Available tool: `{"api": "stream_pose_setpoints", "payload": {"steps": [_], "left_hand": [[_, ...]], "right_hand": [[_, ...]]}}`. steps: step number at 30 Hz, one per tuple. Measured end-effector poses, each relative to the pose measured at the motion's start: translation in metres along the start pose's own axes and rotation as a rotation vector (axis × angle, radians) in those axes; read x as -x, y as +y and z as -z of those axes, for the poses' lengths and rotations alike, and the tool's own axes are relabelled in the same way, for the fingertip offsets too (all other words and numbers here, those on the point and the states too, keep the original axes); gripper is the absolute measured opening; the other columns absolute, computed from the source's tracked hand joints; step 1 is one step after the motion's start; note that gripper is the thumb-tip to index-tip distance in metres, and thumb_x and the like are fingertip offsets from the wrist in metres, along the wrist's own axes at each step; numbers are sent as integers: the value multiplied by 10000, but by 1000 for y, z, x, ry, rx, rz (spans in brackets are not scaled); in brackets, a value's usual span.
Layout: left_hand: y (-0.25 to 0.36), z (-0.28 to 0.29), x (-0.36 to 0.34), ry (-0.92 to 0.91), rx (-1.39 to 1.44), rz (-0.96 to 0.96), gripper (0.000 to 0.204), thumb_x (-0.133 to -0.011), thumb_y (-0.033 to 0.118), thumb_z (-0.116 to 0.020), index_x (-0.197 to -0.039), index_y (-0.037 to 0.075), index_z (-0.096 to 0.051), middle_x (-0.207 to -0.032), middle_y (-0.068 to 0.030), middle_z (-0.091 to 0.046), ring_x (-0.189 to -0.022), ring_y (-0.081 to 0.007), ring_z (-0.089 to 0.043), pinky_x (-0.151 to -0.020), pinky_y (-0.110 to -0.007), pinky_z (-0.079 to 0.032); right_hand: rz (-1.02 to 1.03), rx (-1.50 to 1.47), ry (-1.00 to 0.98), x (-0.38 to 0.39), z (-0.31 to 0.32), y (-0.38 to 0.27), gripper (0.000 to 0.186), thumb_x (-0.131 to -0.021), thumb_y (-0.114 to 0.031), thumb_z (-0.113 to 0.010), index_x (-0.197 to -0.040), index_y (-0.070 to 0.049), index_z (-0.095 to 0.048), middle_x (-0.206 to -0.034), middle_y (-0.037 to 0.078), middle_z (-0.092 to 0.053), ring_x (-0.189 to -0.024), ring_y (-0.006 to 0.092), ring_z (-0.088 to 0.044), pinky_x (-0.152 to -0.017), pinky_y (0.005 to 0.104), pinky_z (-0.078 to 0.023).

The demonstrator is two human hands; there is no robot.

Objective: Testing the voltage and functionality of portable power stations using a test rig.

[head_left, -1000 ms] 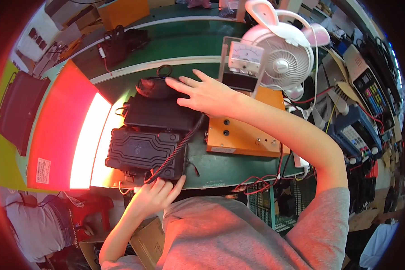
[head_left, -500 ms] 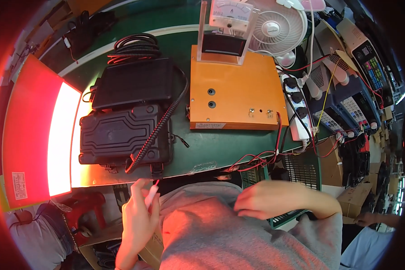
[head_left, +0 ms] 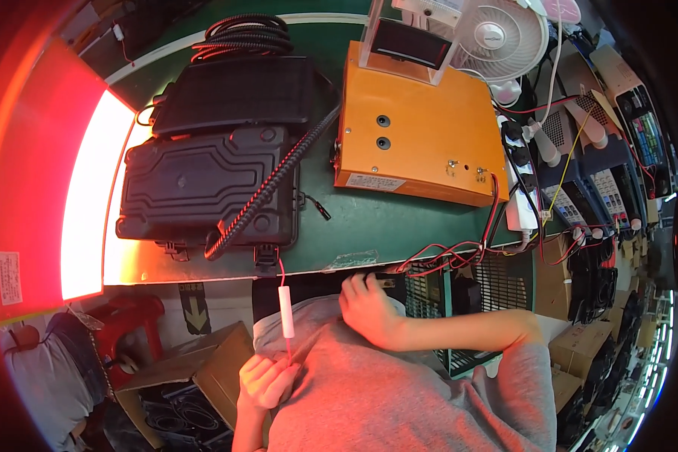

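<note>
My left hand is closed on a thin red wire that carries a white sleeve and runs up to the black ribbed case on the green bench. A black corrugated cable lies across that case. My right hand is below the bench's front edge, fingers curled around a small dark object; whether it grips it I cannot tell. A second flat black case lies behind the first.
An orange metal box with a meter and a white fan stands at the right. A power strip, red wires and bench instruments lie further right. A lit red panel is left; a cardboard box sits below.
My right hand left the black cases on the bench and came down below the front edge. My left hand stayed low on the red wire. The view tilted downward.
</note>
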State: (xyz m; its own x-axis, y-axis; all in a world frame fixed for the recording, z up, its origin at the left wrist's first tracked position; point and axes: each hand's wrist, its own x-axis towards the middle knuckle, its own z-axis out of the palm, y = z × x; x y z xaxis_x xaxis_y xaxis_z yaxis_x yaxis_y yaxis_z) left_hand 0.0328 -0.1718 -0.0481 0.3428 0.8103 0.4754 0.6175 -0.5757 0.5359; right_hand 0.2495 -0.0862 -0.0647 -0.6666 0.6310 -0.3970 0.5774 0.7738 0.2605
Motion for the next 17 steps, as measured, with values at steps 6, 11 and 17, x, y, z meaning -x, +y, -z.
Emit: {"api": "stream_pose_setpoints", "payload": {"steps": [6,11,17], "left_hand": [[1,25,18,-118,-188,-232,145,-706,55,-628,-845,39,-666,-849,-81,-678,-821,-210,-665,-661,-287,-541],[3,36,3,-180,-190,-348,140,-728,57,-611,-856,52,-669,-838,-68,-674,-825,-191,-650,-687,-280,-534],[25,43,-41,229,-351,-565,300,-709,204,-596,-1001,172,-654,-837,-2,-629,-916,-126,-547,-668,-289,-496]], "right_hand": [[-20,143,-85,-3,-5,18,338,-785,-173,-525,-1056,24,-574,-1084,166,-563,-1052,292,-504,-907,432,-379],[55,8,-325,-7,-18,38,234,-753,-154,-569,-935,-17,-619,-934,121,-621,-894,223,-606,-743,345,-459],[150,-854,99,2,13,76,210,-692,-37,-608,-901,-24,-609,-859,132,-641,-784,347,-637,-659,392,-539]]}}
